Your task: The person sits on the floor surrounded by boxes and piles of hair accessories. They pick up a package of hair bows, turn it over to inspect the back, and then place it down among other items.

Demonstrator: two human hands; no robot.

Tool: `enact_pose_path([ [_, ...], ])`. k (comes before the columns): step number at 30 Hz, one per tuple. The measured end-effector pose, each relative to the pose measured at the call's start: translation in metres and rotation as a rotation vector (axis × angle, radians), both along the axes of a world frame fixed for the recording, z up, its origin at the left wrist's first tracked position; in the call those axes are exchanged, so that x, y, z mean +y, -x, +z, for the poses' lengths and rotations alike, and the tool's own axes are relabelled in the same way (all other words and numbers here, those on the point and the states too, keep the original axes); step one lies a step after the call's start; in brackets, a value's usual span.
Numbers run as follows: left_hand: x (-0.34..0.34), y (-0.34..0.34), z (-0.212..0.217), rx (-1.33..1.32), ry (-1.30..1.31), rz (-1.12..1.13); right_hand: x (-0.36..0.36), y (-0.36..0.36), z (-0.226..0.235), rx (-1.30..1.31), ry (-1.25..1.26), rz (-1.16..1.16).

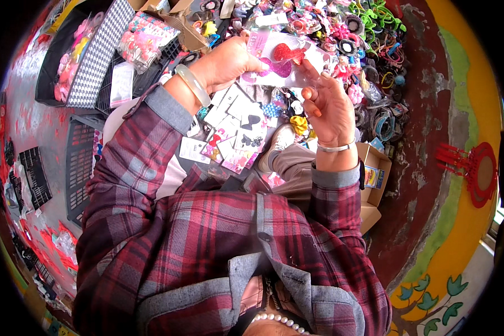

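Up in front of me is a clear plastic packet [299, 42] with a pink printed edge and red and magenta glitter pieces, shaped like bows or hearts. My left hand [227, 64] pinches its left side, thumb across the front. At its lower right, my right hand [333, 106] has thumb and forefinger closed on the packet by the red glitter piece [287, 53], with the other fingers curled. Below the packet lie several white cards [227, 106] carrying small dark and coloured bows. A yellow scrunchie [299, 124] is near the right wrist.
A large heap of hair accessories [350, 28] spreads beyond my hands. At the left stand a houndstooth-sided bin [95, 61] and a dark plastic crate [81, 168]. A cardboard box [372, 193] is beside my right forearm. The painted wall [420, 112] curves along the right.
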State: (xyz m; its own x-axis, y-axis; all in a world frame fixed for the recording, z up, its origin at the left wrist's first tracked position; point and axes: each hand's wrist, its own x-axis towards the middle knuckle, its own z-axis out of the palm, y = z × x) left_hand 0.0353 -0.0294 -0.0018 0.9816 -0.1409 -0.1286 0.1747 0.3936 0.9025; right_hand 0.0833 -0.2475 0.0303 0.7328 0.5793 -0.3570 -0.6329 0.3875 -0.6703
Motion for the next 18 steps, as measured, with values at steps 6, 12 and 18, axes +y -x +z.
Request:
enact_pose_path([
  [6, -0.002, 0.0, 0.004, 0.001, -0.035, -0.034, -0.002, -0.003, -0.005, 0.122, -0.091, -0.001],
  [12, 0.002, -0.001, -0.004, 0.002, -0.093, -0.091, 0.001, 0.002, 0.002, 0.115, -0.116, 0.059],
  [18, 0.001, 0.0, -0.005, 0.005, 0.008, -0.132, 0.002, 0.003, -0.001, 0.1, -0.031, 0.055],
])
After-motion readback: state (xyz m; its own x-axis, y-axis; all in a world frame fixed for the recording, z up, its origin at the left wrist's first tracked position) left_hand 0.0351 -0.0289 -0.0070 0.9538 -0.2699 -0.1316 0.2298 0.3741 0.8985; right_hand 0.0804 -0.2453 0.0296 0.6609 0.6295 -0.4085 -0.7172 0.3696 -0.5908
